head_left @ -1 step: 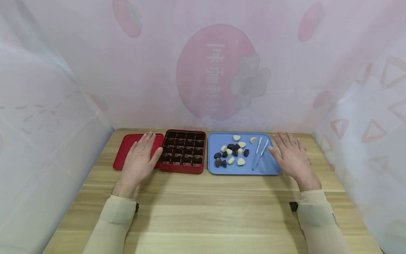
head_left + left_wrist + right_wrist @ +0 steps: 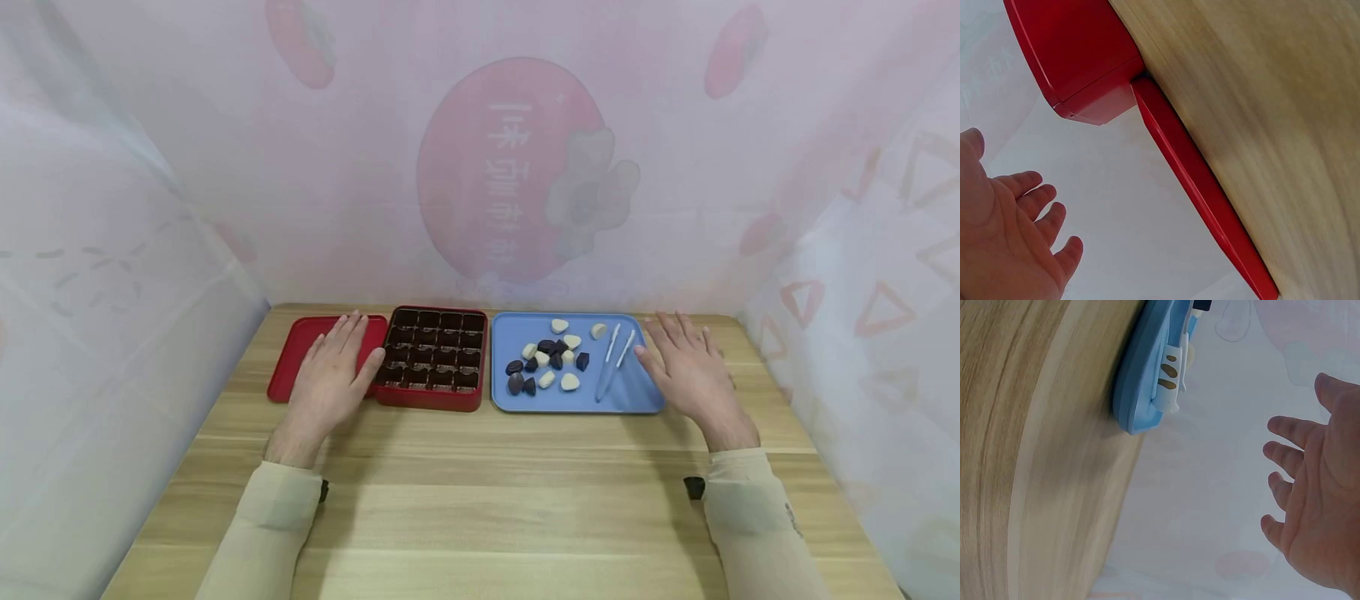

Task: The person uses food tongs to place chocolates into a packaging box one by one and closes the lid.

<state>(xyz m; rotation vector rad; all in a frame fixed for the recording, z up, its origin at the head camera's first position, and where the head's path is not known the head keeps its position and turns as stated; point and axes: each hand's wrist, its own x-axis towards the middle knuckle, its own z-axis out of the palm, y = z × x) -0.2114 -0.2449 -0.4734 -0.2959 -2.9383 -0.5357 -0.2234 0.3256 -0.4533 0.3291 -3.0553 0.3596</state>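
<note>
The left hand (image 2: 330, 379) hovers over the red lid (image 2: 287, 367), the right hand (image 2: 693, 377) beside the blue tray (image 2: 504, 333), both loosely spread and holding nothing; the tongs (image 2: 626, 348) on that tray look light and springy, best pinched along both sides, the nearby pieces (image 2: 570, 382) probably firm, smooth

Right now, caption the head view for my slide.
Left hand and right hand, empty, flank a compartmented red box and blue tray of dark and pale pieces.
</note>
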